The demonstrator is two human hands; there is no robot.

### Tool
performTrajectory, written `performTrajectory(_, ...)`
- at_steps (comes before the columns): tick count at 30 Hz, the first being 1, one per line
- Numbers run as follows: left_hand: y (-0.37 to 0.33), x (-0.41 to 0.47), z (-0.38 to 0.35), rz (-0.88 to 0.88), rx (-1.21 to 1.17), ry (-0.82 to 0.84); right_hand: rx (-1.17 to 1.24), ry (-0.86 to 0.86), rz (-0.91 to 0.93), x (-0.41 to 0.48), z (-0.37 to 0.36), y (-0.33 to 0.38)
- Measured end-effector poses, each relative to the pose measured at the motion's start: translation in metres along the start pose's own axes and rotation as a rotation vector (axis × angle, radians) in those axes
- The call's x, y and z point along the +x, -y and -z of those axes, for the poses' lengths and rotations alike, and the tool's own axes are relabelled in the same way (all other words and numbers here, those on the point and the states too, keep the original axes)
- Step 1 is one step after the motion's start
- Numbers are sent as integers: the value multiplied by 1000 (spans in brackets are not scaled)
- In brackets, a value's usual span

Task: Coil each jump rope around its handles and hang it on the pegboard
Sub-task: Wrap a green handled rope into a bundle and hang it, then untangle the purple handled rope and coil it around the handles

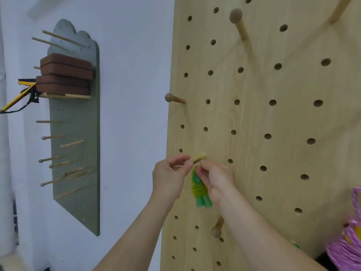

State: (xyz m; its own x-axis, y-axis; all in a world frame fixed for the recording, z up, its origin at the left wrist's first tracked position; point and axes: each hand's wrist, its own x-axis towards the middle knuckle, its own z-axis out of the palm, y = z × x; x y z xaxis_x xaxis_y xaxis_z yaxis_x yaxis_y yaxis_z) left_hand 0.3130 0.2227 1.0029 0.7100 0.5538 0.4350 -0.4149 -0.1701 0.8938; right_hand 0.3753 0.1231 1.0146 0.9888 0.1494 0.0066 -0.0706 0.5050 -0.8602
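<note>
A coiled green jump rope, its yellow-green cord wound round two translucent green handles, hangs below a wooden peg in the light wooden pegboard. My left hand pinches the outer end of that peg. My right hand pinches the top of the rope bundle just under the peg. A coiled pink rope shows at the lower right edge.
More pegs stick out of the wooden board: one at the left edge, one at the top, one under my right forearm. A grey-green pegboard on the white wall carries brown blocks and many dowels.
</note>
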Motion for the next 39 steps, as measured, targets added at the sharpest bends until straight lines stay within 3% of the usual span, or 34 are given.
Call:
performTrajectory(4,0,1,0,-6,5,-40,-41,-113,75,5,-3,-1)
performTrajectory(9,0,-1,2,62,-37,2,-303,-133,124,10,-7,-9)
performTrajectory(15,3,-19,19,44,84,4,-407,-150,277,-4,4,-2)
performTrajectory(19,14,-44,35,78,123,-5,-661,80,358,-36,12,-4)
performTrajectory(24,50,-92,48,101,268,103,-1028,537,248,-71,30,-28)
performTrajectory(29,104,-153,62,84,588,137,-1318,704,133,-85,68,-91)
performTrajectory(34,187,-230,79,305,732,185,-1460,894,-99,-98,131,-188)
performTrajectory(39,312,-345,100,531,869,203,-1589,1080,-372,-114,228,-312)
